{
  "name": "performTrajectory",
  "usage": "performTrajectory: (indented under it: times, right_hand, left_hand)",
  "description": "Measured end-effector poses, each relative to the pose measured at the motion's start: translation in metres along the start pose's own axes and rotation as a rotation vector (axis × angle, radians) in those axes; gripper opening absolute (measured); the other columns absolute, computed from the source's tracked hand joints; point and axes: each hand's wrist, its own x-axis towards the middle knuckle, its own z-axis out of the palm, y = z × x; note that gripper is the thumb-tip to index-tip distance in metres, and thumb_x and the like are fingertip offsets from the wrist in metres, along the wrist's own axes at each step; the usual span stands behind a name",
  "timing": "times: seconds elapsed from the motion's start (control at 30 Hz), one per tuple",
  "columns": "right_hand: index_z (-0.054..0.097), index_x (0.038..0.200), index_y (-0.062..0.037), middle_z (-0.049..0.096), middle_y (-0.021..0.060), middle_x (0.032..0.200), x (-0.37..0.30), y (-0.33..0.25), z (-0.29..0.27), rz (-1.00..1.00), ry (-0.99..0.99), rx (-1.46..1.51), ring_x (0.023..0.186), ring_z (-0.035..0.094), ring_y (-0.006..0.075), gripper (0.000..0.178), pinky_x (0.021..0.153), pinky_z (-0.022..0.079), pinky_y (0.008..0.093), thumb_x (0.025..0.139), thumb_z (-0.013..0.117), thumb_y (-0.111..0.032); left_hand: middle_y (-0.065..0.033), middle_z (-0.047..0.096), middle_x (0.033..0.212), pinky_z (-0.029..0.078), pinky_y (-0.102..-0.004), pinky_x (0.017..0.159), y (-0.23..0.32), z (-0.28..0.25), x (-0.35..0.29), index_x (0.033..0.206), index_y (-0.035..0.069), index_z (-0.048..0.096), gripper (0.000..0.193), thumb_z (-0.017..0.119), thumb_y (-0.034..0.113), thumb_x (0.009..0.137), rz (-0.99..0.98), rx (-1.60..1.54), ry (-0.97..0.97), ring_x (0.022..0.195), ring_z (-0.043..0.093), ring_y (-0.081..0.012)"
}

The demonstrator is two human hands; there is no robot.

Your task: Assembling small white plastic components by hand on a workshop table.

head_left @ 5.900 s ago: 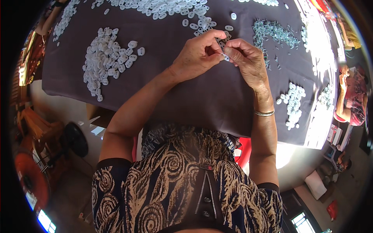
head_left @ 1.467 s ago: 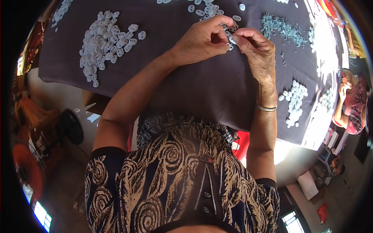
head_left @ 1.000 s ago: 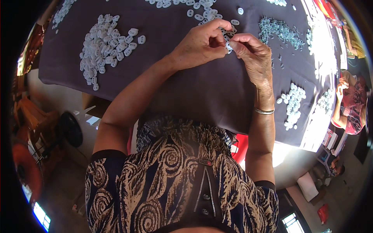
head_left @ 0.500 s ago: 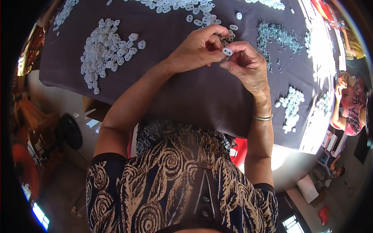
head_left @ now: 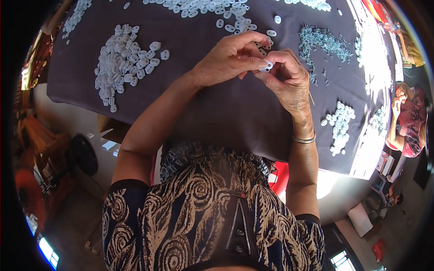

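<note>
Between the thumb and index finger of my right hand (head_left: pixel 289 77) is a small white oval plastic piece with two holes (head_left: pixel 267 67). My left hand (head_left: pixel 233 58) meets it from the other side, its thumb tip against the piece and its fingers curled in. Whatever those left fingers may pinch is hidden. Just beyond my hands lie more of the same white pieces (head_left: pixel 243 23), some partly covered by my left fingers. To the right of my right hand spreads a heap of small metal screws (head_left: pixel 323 43).
A dark cloth (head_left: pixel 190 40) covers the table. A large pile of white two-hole pieces (head_left: pixel 122 61) lies at the left, more along the far side (head_left: pixel 194 7). Small white pieces (head_left: pixel 341 126) sit at the near right. Another person (head_left: pixel 409 122) is beyond the right edge. A black fan (head_left: pixel 83 154) stands left.
The white piece has turned and tilted in my right fingers. My left thumb has come up against it, and my left hand has dropped slightly.
</note>
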Motion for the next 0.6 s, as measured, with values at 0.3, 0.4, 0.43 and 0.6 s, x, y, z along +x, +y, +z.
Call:
performTrajectory:
  times: [0.3,0.4,0.43,0.6]
  right_hand:
    - [0.060,0.100,-0.0071,0.058,-0.0007,0.085,-0.001,-0.004,0.005,-0.055,0.034,-0.316,0.063,0.054,0.0051,0.040,0.055,0.045,0.0211,0.065,0.079,0.001]
    - [0.059,0.099,-0.0070,0.059,0.0043,0.085,0.003,-0.016,0.008,-0.090,0.029,-0.382,0.063,0.059,0.0133,0.037,0.055,0.048,0.0274,0.068,0.079,-0.006]
    - [0.059,0.099,-0.0070,0.059,0.0043,0.085,0.003,-0.014,0.006,-0.086,0.032,-0.383,0.063,0.059,0.0133,0.037,0.055,0.048,0.0274,0.068,0.079,-0.006]
    - [0.053,0.085,-0.0031,0.059,0.0108,0.085,-0.001,-0.010,0.002,-0.173,-0.103,-0.637,0.068,0.060,0.0317,0.028,0.057,0.050,0.0357,0.076,0.074,-0.019]
  left_hand:
    - [0.0007,0.059,0.079,0.041,-0.0202,0.056,-0.007,0.001,0.000,0.121,0.002,0.048,0.040,0.065,0.010,0.086,0.013,0.031,-0.006,0.067,0.051,-0.0040]
    - [0.0017,0.057,0.077,0.041,-0.0199,0.056,-0.008,0.000,-0.001,0.122,0.003,0.048,0.041,0.065,0.008,0.085,0.017,0.049,-0.016,0.066,0.050,-0.0042]
    - [0.0020,0.056,0.076,0.041,-0.0198,0.057,-0.009,0.001,0.000,0.122,0.003,0.048,0.041,0.064,0.007,0.085,0.036,0.083,-0.027,0.066,0.050,-0.0045]
    - [0.0020,0.056,0.076,0.041,-0.0198,0.058,-0.006,0.002,-0.001,0.121,0.005,0.050,0.039,0.062,0.004,0.085,0.033,0.107,-0.053,0.067,0.050,-0.0045]
